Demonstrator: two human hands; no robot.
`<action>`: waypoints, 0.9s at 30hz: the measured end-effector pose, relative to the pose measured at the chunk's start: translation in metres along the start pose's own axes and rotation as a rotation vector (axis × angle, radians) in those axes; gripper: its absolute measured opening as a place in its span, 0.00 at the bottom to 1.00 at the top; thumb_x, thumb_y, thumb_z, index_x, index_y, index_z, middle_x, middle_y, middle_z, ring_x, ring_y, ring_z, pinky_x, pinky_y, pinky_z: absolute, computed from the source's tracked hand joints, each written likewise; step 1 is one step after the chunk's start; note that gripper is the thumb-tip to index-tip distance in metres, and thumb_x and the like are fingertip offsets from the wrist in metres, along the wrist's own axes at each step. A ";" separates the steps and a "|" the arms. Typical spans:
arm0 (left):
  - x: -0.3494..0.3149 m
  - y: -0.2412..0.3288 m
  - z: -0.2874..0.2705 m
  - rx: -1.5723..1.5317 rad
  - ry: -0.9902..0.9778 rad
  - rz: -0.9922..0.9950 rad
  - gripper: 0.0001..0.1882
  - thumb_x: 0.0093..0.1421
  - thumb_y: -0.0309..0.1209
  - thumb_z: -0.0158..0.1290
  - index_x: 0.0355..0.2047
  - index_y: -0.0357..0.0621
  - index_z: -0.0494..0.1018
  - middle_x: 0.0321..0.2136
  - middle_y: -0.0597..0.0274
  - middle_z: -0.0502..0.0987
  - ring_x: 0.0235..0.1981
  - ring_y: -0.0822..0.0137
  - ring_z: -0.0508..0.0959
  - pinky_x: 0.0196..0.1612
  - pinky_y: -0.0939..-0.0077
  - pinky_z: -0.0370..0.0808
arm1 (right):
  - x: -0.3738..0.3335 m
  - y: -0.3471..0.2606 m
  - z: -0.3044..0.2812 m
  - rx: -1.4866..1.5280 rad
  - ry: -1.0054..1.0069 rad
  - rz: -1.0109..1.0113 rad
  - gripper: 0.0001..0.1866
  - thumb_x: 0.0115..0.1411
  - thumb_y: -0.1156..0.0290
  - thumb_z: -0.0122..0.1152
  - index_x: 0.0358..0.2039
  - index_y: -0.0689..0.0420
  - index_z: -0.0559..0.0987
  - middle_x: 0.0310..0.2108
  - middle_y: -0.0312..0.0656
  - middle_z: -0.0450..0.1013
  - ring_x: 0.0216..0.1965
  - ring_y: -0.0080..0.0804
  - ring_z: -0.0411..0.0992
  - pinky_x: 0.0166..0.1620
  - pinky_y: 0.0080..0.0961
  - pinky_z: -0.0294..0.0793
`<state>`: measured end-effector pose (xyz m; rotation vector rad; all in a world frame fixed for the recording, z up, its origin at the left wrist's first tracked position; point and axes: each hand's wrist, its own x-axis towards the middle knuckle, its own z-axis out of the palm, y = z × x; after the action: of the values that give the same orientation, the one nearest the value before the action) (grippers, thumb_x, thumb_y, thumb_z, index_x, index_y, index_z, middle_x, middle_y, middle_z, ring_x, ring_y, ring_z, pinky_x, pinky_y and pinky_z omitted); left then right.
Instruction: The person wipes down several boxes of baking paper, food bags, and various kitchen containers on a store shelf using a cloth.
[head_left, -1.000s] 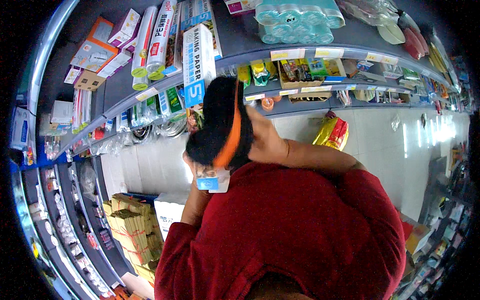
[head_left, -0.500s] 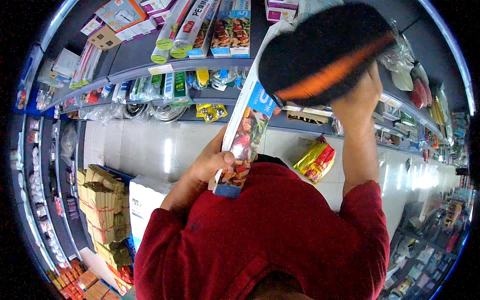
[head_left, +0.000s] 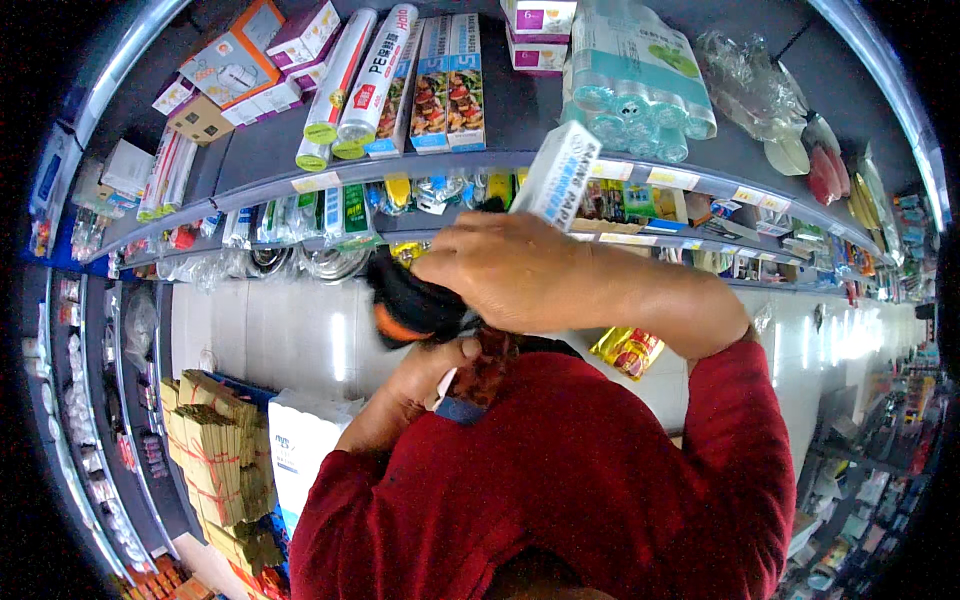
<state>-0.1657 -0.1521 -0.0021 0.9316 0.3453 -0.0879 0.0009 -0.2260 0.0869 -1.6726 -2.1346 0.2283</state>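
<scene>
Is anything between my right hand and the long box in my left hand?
Yes: the black-and-orange item in your right hand seems to lie between it and the long box in your left hand. Contact is hidden.

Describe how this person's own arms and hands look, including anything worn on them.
Both sleeves are dark red, like the rest of the top: the left sleeve and right sleeve leave the forearms bare. The left hand and right hand are ungloved. I see no cables or markings on either arm.
</scene>
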 end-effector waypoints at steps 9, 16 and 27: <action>0.031 0.006 -0.024 -0.158 -0.031 0.133 0.51 0.38 0.56 0.64 0.55 0.38 0.57 0.39 0.44 0.73 0.32 0.60 0.77 0.34 0.71 0.77 | -0.046 -0.016 -0.022 0.647 0.758 0.462 0.14 0.53 0.77 0.55 0.43 0.61 0.73 0.30 0.40 0.74 0.33 0.24 0.72 0.37 0.25 0.73; 0.094 0.041 -0.019 -0.124 -0.062 0.304 0.41 0.48 0.53 0.58 0.54 0.40 0.58 0.40 0.47 0.73 0.36 0.58 0.78 0.35 0.68 0.78 | -0.122 0.012 0.014 0.833 1.032 0.735 0.13 0.55 0.77 0.52 0.42 0.63 0.72 0.36 0.35 0.72 0.35 0.20 0.68 0.40 0.19 0.69; 0.137 0.026 -0.005 -0.455 -0.214 0.239 0.31 0.57 0.49 0.49 0.55 0.42 0.59 0.39 0.34 0.72 0.31 0.55 0.78 0.25 0.68 0.80 | -0.209 0.013 0.061 0.800 1.289 1.009 0.13 0.54 0.80 0.50 0.41 0.62 0.72 0.33 0.34 0.71 0.32 0.21 0.66 0.37 0.21 0.68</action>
<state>-0.0324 -0.1226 -0.0297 0.5001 0.0466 0.1074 0.0270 -0.4144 -0.0188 -1.4928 -0.1373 0.1581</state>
